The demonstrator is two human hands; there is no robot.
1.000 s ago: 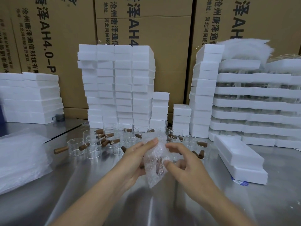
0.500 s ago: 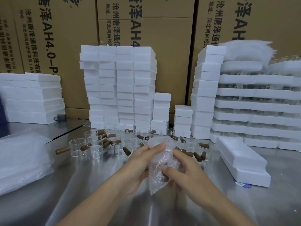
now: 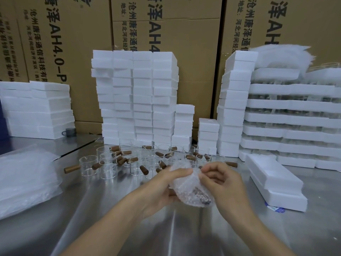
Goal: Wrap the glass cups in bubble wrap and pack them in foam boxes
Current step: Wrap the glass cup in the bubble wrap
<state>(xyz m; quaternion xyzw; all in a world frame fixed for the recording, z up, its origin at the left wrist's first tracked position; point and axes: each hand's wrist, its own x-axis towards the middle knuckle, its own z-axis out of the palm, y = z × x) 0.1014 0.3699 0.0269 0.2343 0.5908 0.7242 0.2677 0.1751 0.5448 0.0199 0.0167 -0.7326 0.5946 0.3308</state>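
Note:
A glass cup wrapped in bubble wrap is held above the steel table between both hands; its brown wooden handle shows dimly through the wrap at the lower right. My left hand grips the bundle from the left, thumb on top. My right hand holds it from the right, fingers curled and pinching the wrap's upper edge. Behind them stand several bare glass cups with wooden handles. Two foam boxes, one on the other, lie to the right.
A pile of bubble wrap sheets lies at the left. Tall stacks of white foam boxes stand at the back, with more stacks left and right. Cardboard cartons form the back wall.
The bundle has turned and dropped slightly, so the handle now points down to the right. My right hand has moved up from the lower front of the wrap to its upper edge.

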